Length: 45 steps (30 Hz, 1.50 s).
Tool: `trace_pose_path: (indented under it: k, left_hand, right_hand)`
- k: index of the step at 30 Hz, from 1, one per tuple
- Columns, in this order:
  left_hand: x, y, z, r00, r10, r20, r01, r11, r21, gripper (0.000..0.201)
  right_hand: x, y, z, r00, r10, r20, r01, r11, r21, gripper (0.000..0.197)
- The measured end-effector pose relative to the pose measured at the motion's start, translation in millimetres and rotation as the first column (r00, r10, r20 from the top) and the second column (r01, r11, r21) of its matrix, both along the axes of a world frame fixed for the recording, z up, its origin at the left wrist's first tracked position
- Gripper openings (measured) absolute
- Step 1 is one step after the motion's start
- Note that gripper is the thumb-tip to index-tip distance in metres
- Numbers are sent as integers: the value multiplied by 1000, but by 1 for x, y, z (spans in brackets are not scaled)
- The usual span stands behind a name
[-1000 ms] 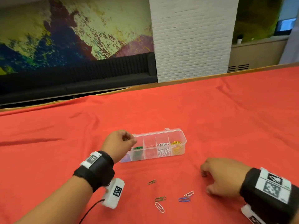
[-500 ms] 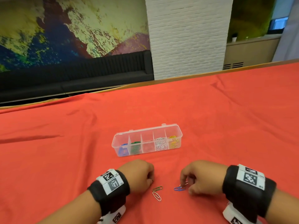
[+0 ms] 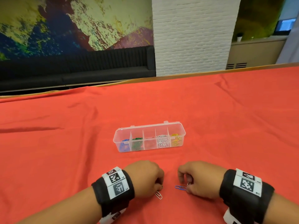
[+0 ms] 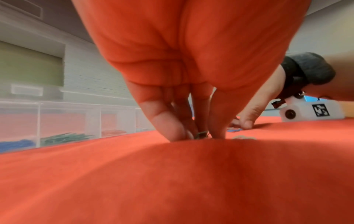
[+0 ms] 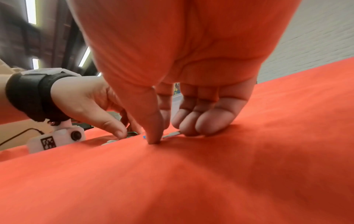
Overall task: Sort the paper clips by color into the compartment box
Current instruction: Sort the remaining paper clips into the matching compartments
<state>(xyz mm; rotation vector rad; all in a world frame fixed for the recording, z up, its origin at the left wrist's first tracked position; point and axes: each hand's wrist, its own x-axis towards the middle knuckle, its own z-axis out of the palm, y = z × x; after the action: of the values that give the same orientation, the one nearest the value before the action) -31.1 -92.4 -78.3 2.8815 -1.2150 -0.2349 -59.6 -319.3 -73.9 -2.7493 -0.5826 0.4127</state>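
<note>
The clear compartment box lies open on the red cloth and holds blue, green, white and yellow clips in separate cells. Near the front edge my left hand pinches a green paper clip against the cloth. A white clip lies loose just below those fingers. My right hand pinches a pale paper clip between thumb and forefinger, its end tilted up. A blue clip lies flat between the two hands, touching the right thumb tip.
The red cloth covers the whole table, with a few creases. A dark bench and a white brick pillar stand beyond the far edge. The middle cell of the box looks red like the cloth.
My left hand came back from the box to the loose clips and closed on the green one. My right hand slid left and lifted one end of the pale clip.
</note>
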Motion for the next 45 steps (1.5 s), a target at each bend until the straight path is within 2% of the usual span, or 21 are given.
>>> trace_pose_path:
  k: [3, 6, 9, 11, 13, 14, 15, 18, 19, 21, 23, 24, 27, 30, 36, 38, 41, 45]
  left_hand:
    - [-1, -2, 1, 999, -28, 16, 28, 999, 35, 19]
    - [1, -2, 5, 1000, -2, -9, 2, 999, 34, 16]
    - [17, 9, 12, 962, 154, -224, -180, 979, -101, 10]
    - [30, 20, 16, 847, 218, -486, -356, 910, -213, 7]
    - [38, 28, 22, 674, 175, -718, -505, 818, -275, 9]
    - [41, 32, 26, 617, 146, -773, -554, 779, -295, 10]
    - [45, 36, 30, 596, 131, -792, -584, 747, -316, 10]
    - [59, 45, 39, 629, 162, -760, -625, 687, -371, 13]
    - [61, 46, 41, 648, 182, -740, -621, 689, -374, 16]
    - [57, 40, 40, 731, 213, -648, -526, 782, -335, 21]
    - [42, 27, 34, 841, 196, -504, -345, 912, -221, 25]
    - [33, 19, 29, 883, 165, -439, -257, 953, -160, 25]
    - [17, 2, 18, 955, 98, -280, -126, 988, -84, 23]
    - [16, -6, 11, 971, 60, -233, -77, 995, -67, 14]
    - [11, -2, 5, 979, -27, -202, 21, 999, -31, 15]
    - [13, 3, 8, 977, -20, -210, 9, 998, -57, 16]
    - [22, 11, 10, 955, 83, -285, -117, 987, -107, 18]
    - [20, 11, 5, 954, 56, -296, -73, 996, -49, 16]
  right_hand:
    - [-1, 1, -3, 999, 51, 16, -51, 999, -5, 31]
    - [-1, 1, -3, 998, 64, 24, -64, 998, 4, 23]
    - [-1, -1, -5, 996, 78, 42, -78, 997, 12, 16]
    - [-1, -2, -8, 993, 92, 75, -94, 995, 23, 13]
    - [-1, -4, -8, 990, 94, 106, -99, 994, 37, 10]
    - [-1, -4, -7, 990, 86, 110, -92, 995, 46, 10]
    - [-1, -4, -6, 991, 74, 108, -81, 995, 59, 10]
    - [-1, -5, -2, 995, 36, 91, -44, 995, 87, 5]
    - [-1, -5, -1, 996, 29, 90, -37, 995, 90, 4]
    - [-1, -5, -1, 996, 24, 89, -32, 996, 87, 5]
    - [0, -5, -3, 995, 38, 93, -45, 996, 75, 5]
    - [1, -5, -4, 995, 46, 94, -52, 996, 70, 6]
    - [2, -5, -5, 995, 44, 86, -49, 997, 59, 10]
    - [0, -4, -4, 996, 35, 78, -40, 997, 64, 12]
    - [-2, -1, -2, 993, 55, 100, -62, 996, 65, 11]
    - [-2, -1, -3, 994, 57, 93, -63, 996, 68, 11]
    - [-1, -3, -4, 996, 43, 84, -49, 997, 66, 9]
    - [-3, -2, -4, 994, 49, 93, -55, 997, 62, 8]
